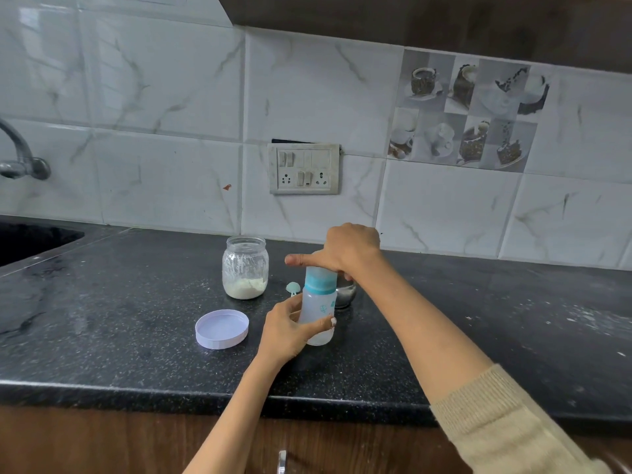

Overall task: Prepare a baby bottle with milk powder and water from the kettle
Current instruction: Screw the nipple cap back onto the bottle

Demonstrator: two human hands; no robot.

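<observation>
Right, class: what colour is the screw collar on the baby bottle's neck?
Turquoise blue; the baby bottle has a translucent whitish body below its collar. The head view shows it.

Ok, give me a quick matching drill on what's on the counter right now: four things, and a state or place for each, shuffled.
Things:
1. bottle
2. jar
3. lid
4. scoop

States:
A. lying flat, off its container
B. open, a little powder at the bottom
C. held upright by both hands
D. lying between jar and bottle

Pairs: 1-C, 2-B, 3-A, 4-D
</observation>
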